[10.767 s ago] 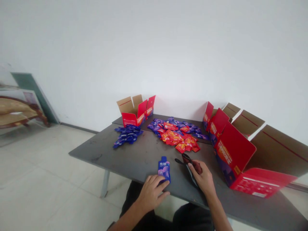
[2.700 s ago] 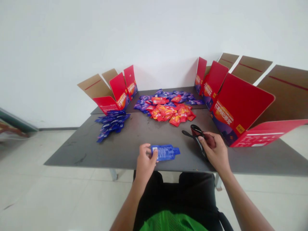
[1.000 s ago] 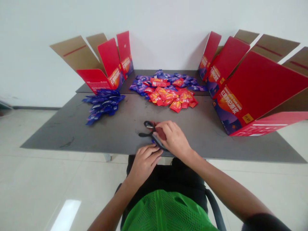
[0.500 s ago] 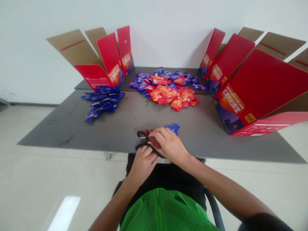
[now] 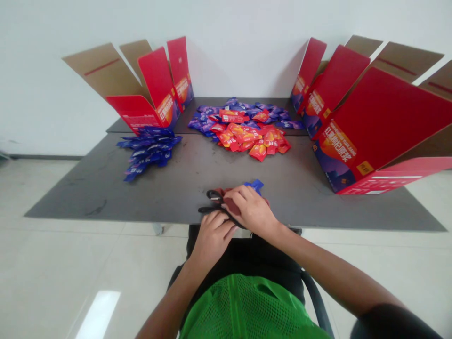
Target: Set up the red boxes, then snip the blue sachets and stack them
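At the table's front edge, my left hand (image 5: 213, 233) is closed on a black strap (image 5: 231, 217) with a looped end. Just above and to its right, my right hand (image 5: 252, 209) curls over a reddish-brown flat piece (image 5: 231, 206), whose kind I cannot make out. The strap runs along the near side of this piece, and its loop sticks out to the left. My fingertips are partly hidden beneath the hands. A blue sachet (image 5: 257, 184) shows just behind my right hand, partly covered by it.
Red and blue sachets (image 5: 243, 134) lie heaped at the table's back middle. Stacked dark blue sachets (image 5: 150, 149) are on the left. Open red cartons stand at the back left (image 5: 132, 110) and along the right (image 5: 381, 122). The grey table (image 5: 88, 188) ends close to my lap.
The view has shifted slightly. The strap's looped end has moved a little to the right relative to my left hand. Both hands keep nearly the same place and grip.
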Motion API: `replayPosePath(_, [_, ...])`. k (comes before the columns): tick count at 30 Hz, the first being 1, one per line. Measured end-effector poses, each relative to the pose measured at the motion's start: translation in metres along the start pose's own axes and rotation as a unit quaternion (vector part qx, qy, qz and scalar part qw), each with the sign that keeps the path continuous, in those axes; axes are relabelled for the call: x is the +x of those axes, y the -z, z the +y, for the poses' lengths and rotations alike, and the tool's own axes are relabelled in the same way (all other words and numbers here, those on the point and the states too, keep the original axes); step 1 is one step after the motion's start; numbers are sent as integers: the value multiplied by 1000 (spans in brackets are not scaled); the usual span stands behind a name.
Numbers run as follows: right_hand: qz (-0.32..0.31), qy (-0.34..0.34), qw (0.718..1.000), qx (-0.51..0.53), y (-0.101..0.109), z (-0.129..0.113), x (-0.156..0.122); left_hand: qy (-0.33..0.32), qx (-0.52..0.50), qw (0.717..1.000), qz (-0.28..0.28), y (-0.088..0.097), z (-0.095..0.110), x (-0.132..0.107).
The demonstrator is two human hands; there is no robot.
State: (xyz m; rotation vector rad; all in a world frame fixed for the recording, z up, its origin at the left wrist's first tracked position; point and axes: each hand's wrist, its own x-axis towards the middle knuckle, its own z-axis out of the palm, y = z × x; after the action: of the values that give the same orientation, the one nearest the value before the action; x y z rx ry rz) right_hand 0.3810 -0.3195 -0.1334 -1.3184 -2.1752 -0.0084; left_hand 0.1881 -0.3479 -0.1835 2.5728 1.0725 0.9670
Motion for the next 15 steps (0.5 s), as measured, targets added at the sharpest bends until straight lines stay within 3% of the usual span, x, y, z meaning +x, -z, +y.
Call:
replayPosePath(3, [13, -45, 998, -48, -1, 30, 8, -15, -8, 1000, 6, 0, -1, 1])
replayPosePath(6, [19, -77, 991, -109, 13, 57, 21, -19, -16, 1000, 14, 0, -1, 1])
replayPosePath(8, [34, -73, 992, -92, 18, 48, 23, -19, -18, 1000, 15, -1, -1, 1])
replayPosePath(10, [41, -43, 997, -41, 14, 22, 18, -12, -12, 1000, 12, -1, 0, 1])
replayPosePath(12, [3, 4, 1000, -8, 6, 0, 9, 1, -3, 1000, 8, -1, 1, 1])
replayPosePath(15, [-18, -9, 1000, -16, -1, 9, 5, -1, -11, 1000, 13, -1, 1, 1])
